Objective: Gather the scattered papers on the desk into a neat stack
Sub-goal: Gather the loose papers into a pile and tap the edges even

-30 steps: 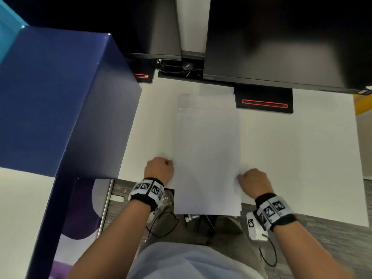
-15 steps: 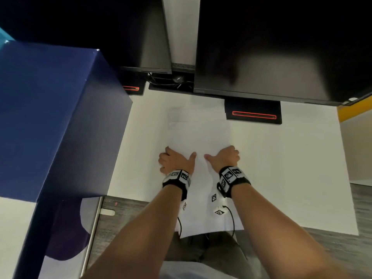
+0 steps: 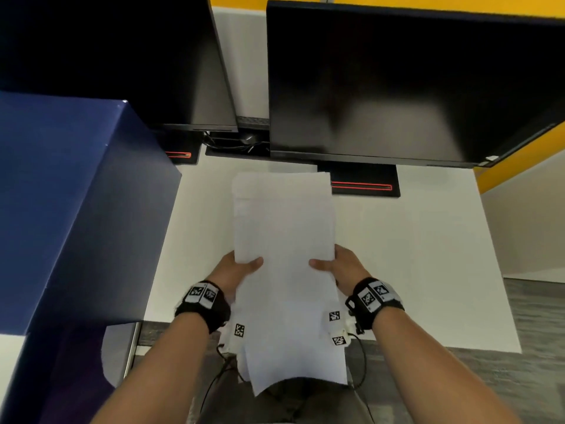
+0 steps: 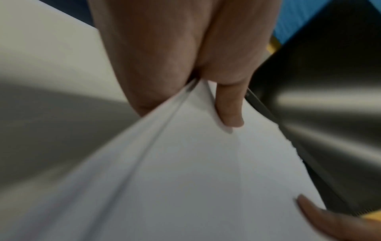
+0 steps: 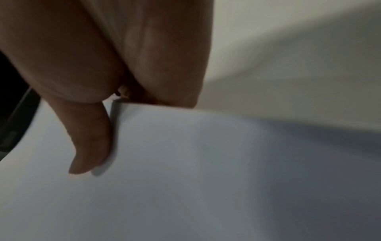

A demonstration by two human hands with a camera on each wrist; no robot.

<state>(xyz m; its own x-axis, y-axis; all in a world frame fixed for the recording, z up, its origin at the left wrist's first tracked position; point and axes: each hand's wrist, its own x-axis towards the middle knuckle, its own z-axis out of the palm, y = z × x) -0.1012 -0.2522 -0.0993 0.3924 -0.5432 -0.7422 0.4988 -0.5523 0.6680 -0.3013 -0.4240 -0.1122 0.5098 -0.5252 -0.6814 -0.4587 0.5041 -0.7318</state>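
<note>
White desk (image 3: 412, 270), yellow wall (image 3: 519, 154)

Both forearms extended forward, roughly parallel, black marker bands on each wrist. Left hand (image 3: 237, 269) grips the paper stack (image 3: 284, 240) at its left edge: thumb flat on top, fingers under, hidden. Right hand (image 3: 339, 266) mirrors it on the right edge, thumb on top pointing inward. Left wrist view: thumb (image 4: 228, 106) pressed on the top sheet. Wrist views blurred.

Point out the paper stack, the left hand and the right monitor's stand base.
paper stack (image 3: 284, 224), head view, middle of top sheet
left hand (image 3: 235, 270), head view, back of hand
monitor stand base (image 3: 363, 185), head view, top face
</note>
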